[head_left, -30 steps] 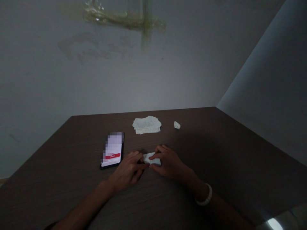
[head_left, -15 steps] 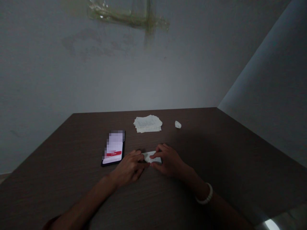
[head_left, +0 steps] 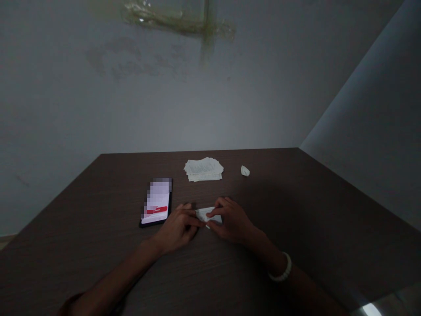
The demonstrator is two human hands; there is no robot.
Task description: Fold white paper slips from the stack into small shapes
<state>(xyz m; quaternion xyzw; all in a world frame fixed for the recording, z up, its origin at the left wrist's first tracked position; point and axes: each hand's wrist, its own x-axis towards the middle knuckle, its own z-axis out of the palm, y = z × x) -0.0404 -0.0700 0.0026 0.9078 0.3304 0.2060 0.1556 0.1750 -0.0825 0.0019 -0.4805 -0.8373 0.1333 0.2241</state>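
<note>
Between my two hands a small sheet of white paper (head_left: 203,213) with faint print lies low over the tabletop, partly covered by fingers. My left hand (head_left: 179,227) grips its left end, thumb and fingers closed. At the right end, my right hand (head_left: 230,220) pinches the sheet near its front edge, fingers curled. A tiny pale bit of paper edge shows between the fingertips. Beyond the hands lies a loose stack of printed paper slips (head_left: 204,169). To its right sits a small crumpled white scrap (head_left: 245,170).
A phone (head_left: 155,202) with a lit screen lies just left of my left hand. The dark wooden table (head_left: 315,197) meets a grey wall (head_left: 210,105) at the back. A white bracelet (head_left: 285,268) circles my right wrist.
My left thumb has shifted slightly along the paper's front edge. Both hands keep their hold, and the phone, stack and scrap stay in place.
</note>
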